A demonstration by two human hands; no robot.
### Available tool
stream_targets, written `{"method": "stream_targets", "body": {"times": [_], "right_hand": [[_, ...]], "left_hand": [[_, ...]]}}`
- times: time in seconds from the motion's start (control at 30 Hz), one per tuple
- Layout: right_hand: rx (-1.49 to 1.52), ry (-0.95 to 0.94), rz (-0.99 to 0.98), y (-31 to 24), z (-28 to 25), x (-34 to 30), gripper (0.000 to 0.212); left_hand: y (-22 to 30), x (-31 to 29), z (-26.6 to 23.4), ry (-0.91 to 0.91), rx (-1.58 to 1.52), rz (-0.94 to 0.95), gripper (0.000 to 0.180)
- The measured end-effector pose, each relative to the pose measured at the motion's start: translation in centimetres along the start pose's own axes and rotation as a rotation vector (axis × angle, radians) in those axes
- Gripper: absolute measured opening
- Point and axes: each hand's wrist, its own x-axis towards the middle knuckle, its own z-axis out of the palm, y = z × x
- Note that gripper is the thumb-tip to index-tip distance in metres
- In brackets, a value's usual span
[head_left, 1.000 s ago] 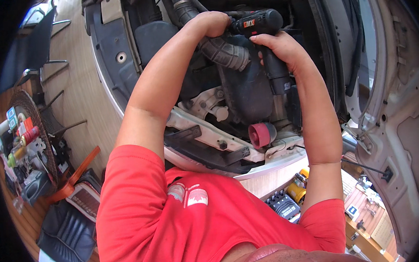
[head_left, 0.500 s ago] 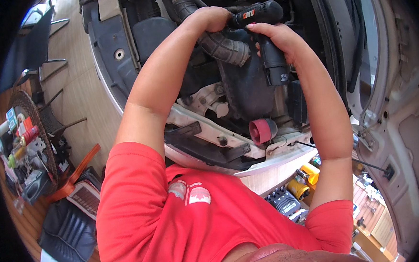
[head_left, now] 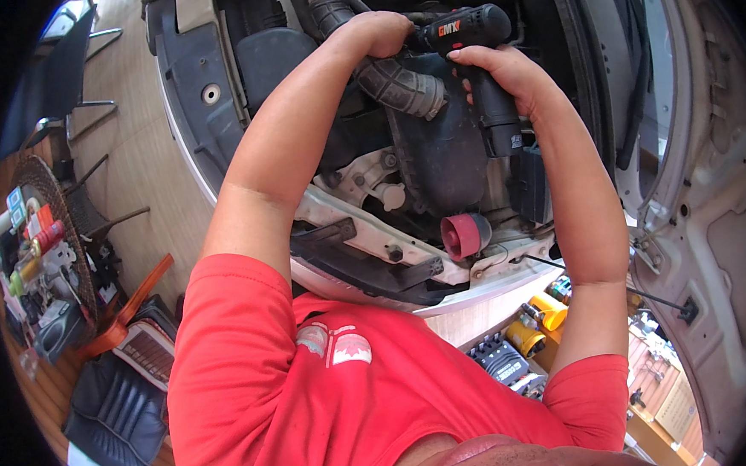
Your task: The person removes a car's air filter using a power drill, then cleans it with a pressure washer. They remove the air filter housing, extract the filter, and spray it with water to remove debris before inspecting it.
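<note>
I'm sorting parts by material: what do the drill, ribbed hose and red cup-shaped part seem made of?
Drill: probably hard plastic; satin black, moulded-looking casing.
Ribbed hose: likely rubber or flexible plastic; dull, dark, ridged.
Red cup-shaped part: perhaps plastic; smooth, even colouring, though painted metal is possible.

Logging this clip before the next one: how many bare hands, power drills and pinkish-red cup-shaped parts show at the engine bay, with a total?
Hands: 2, left hand and right hand
Power drills: 1, black drill
Cup-shaped parts: 1, pinkish-red part
Total: 4
</note>
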Motion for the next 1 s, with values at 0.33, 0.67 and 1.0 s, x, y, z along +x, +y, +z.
{"method": "stream_targets", "body": {"times": [0.33,0.67,1.0], "right_hand": [[0.01,0.012,-0.008,0.2,0.1,-0.1,0.037],[-0.028,-0.001,-0.025,0.2,0.3,-0.5,0.039],[-0.082,0.01,-0.023,0.2,0.0,-0.5,0.045]], "left_hand": [[0.0,0.2,0.0,-0.029,0.009,-0.003,0.035],[-0.7,0.9,0.6,-0.01,0.027,0.021,0.033],[0.4,2.7,0.4,-0.06,0.123,-0.039,0.028]]}}
